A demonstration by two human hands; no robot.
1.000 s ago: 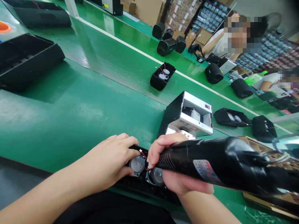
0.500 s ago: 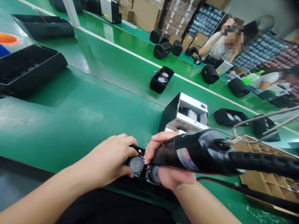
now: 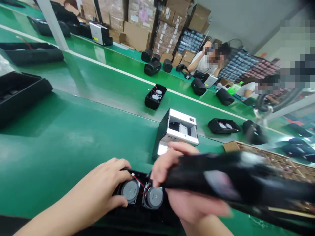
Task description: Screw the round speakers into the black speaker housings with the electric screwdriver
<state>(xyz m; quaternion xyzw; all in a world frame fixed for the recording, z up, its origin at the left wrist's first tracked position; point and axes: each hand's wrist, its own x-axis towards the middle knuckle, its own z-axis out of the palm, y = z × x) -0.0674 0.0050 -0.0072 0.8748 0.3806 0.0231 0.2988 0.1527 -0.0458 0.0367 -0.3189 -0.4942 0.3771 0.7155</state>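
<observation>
Low in the view lies a black speaker housing (image 3: 134,214) with two round grey speaker drivers, the left driver (image 3: 130,191) and the right driver (image 3: 154,197). Red wires (image 3: 139,181) run between them. My left hand (image 3: 114,182) grips the left end of the housing, its thumb by the left driver. In my right hand (image 3: 177,183) is a black electric screwdriver (image 3: 197,173), held nearly level and smeared by motion. Its tip is hidden behind my fingers, near the upper edge of the right driver.
Just beyond my right hand stands a white and black screw feeder (image 3: 180,126). A divided cardboard box (image 3: 231,146) sits at the right. Other black speaker housings (image 3: 155,96) lie along the green bench (image 3: 73,137). Across it, a person (image 3: 203,62) sits near stacked cartons.
The screwdriver has swung flatter and shifted, uncovering more of the right driver. My left hand still holds the housing. The whole view has shifted, with the housing now lower and further left.
</observation>
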